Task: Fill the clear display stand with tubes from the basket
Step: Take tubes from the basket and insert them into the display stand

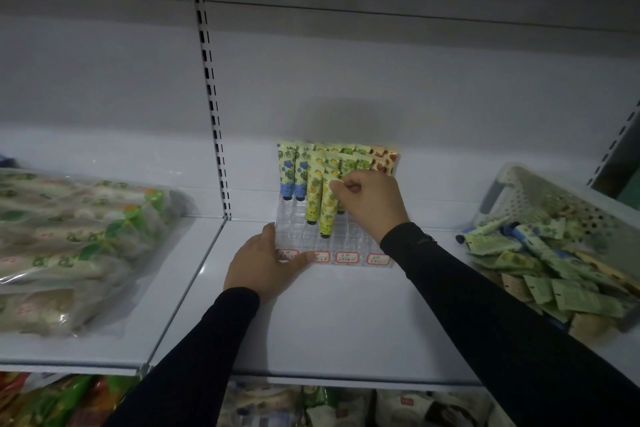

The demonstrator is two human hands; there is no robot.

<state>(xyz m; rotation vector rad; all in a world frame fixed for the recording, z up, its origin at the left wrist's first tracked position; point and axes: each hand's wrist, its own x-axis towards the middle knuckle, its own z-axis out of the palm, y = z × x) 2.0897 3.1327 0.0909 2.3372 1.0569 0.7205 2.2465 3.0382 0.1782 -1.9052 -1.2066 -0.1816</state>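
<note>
A person stocked a clear display stand (313,236) on a white shelf (339,319).

The right hand (369,199) pinched the top of a yellow tube (327,210) standing cap-down in the stand's second column. The left hand (265,262), fingers straight, pressed the stand's front left corner. More tubes filled the white basket (526,194) at right; bagged goods (69,246) lay left.

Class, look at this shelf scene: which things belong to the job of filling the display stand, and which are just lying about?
Part of the job:
- clear display stand
- yellow tube, pinched by the right hand
- left hand, steadying the stand
- basket of loose tubes

Just lying about:
- bagged goods on the left shelf
- packets on the shelf below
</note>
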